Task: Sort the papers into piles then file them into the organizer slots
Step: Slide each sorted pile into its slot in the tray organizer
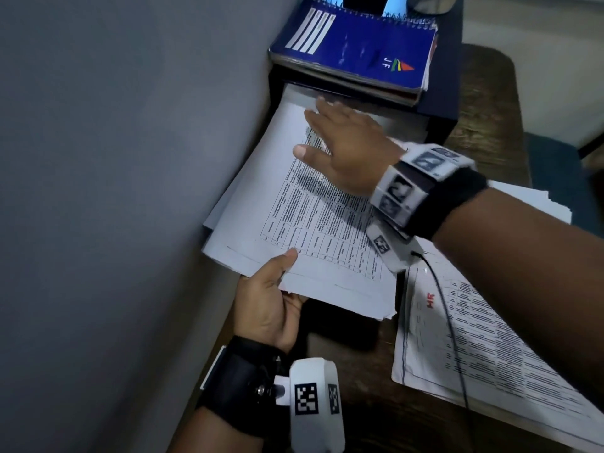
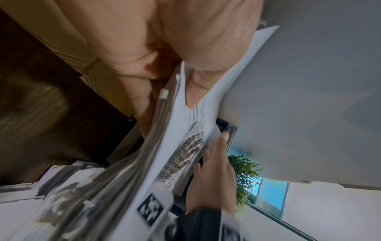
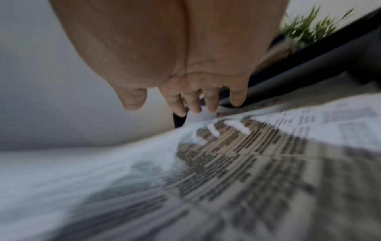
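The paper stack (image 1: 294, 223) occupies the centre of the head view, tilted, with its far edge entering the lower slot of the black organizer (image 1: 447, 93) at upper centre. The top sheet carries a printed table. The stack's near corner sits at lower centre of the frame.

The left hand (image 1: 268, 305) grips that near corner: the thumb lies on top of the top sheet and the fingers curl underneath (the left wrist view confirms a thick bundle of sheets held between thumb and fingers). The right hand (image 1: 346, 148) lies flat on the upper part of the stack, fingers straight and spread, holding nothing; the right wrist view shows the fingertips (image 3: 195, 107) near the slot's dark edge.

Step in hand, by judgement: filing, with this pile partly inserted into the slot. The next move calls for a level push along the slot axis, the flat hand keeping the sheets from fanning and the gripping hand releasing as the corner nears the opening.

A blue spiral notebook (image 1: 353, 47) lies on top of the organizer. A second pile of papers (image 1: 490, 348) rests on the dark wooden desk (image 1: 359, 403) at lower right, not yet filed. A grey wall (image 1: 114, 191) fills the left of the frame, just beside the stack.
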Action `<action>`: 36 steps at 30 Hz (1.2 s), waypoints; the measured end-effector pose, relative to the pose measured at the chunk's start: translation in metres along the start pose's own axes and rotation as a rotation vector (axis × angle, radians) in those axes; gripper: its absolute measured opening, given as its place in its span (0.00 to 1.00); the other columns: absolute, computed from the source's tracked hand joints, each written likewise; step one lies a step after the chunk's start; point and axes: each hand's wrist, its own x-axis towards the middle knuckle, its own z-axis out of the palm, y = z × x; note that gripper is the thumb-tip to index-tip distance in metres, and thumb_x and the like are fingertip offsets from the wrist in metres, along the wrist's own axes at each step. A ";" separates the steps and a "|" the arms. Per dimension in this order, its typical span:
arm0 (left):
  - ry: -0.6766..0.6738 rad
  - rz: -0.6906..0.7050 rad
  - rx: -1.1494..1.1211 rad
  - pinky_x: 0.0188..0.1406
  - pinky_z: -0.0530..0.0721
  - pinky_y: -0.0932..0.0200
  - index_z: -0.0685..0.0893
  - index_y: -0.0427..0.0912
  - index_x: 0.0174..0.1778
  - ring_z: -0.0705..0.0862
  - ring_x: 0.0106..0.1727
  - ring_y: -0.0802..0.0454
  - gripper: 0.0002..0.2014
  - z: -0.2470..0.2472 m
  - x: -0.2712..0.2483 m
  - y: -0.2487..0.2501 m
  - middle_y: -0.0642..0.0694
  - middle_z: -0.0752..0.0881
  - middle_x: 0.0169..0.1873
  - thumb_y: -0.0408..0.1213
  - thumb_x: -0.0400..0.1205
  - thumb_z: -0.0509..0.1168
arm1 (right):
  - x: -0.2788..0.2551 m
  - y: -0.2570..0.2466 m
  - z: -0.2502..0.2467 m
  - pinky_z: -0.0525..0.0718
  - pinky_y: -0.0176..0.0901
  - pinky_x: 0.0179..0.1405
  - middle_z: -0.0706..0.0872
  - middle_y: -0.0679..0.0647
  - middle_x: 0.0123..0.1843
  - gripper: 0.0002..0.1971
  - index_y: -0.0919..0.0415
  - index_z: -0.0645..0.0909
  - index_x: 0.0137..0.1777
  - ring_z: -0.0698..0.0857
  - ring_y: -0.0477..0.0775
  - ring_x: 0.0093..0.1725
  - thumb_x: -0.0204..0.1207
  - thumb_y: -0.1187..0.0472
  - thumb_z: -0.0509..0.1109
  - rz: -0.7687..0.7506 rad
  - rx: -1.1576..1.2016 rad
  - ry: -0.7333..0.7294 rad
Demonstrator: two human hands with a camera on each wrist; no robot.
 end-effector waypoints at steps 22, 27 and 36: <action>-0.148 0.092 0.167 0.38 0.91 0.47 0.84 0.31 0.46 0.88 0.47 0.39 0.05 0.098 0.078 0.004 0.36 0.88 0.45 0.26 0.82 0.63 | -0.240 0.130 0.196 0.74 0.46 0.49 0.78 0.48 0.54 0.13 0.53 0.80 0.54 0.77 0.52 0.52 0.74 0.48 0.68 0.416 0.115 0.140; -0.116 0.161 0.307 0.27 0.89 0.55 0.83 0.31 0.42 0.88 0.40 0.41 0.05 0.113 0.108 0.009 0.36 0.87 0.40 0.28 0.82 0.64 | -0.240 0.126 0.209 0.77 0.53 0.53 0.77 0.50 0.59 0.17 0.52 0.78 0.56 0.78 0.57 0.56 0.74 0.44 0.60 0.490 0.102 0.164; -0.225 0.133 0.348 0.45 0.92 0.41 0.84 0.36 0.46 0.88 0.49 0.40 0.04 0.128 0.121 0.014 0.37 0.86 0.50 0.33 0.83 0.67 | -0.240 0.123 0.210 0.78 0.53 0.49 0.77 0.51 0.59 0.19 0.53 0.79 0.55 0.79 0.59 0.54 0.73 0.43 0.58 0.506 0.078 0.174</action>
